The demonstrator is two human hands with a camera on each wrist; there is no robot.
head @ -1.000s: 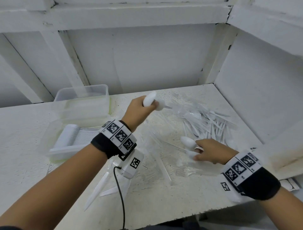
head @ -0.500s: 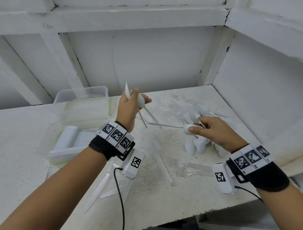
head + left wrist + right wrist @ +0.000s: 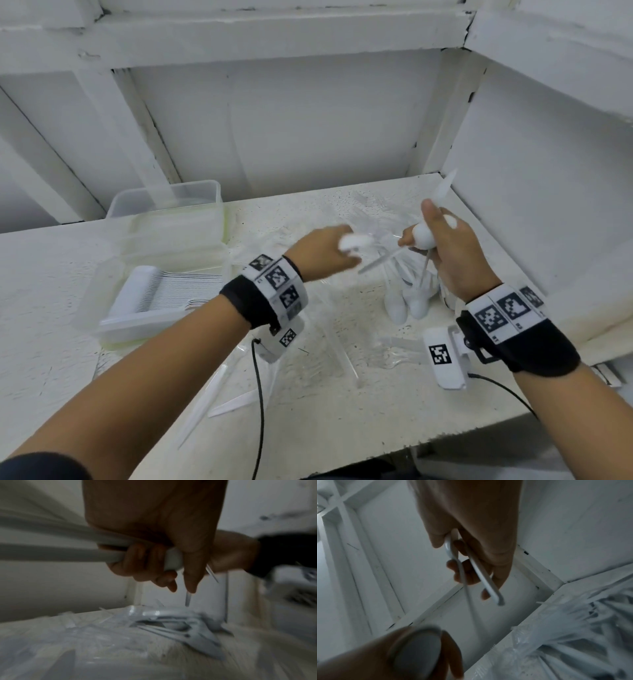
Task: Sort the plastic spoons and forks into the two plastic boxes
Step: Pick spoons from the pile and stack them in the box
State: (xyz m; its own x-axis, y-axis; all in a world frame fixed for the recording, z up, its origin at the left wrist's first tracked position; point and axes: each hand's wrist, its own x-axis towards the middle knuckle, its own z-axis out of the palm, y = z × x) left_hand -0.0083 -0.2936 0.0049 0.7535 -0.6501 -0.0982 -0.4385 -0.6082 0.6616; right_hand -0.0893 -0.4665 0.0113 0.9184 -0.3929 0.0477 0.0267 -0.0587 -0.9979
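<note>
Both hands hold white plastic spoons: left hand fingers curled around one, right hand pinching several. Better to align the bowls before nesting them in the near box. Loose cutlery lies beneath.

Head view: bright, even, soft light, faint shadows; straight beams bow at frame edges. Left hand motion-blurred at centre. Both wrist views dim, grainy; left wrist view smeared, esp. lower half.
</note>
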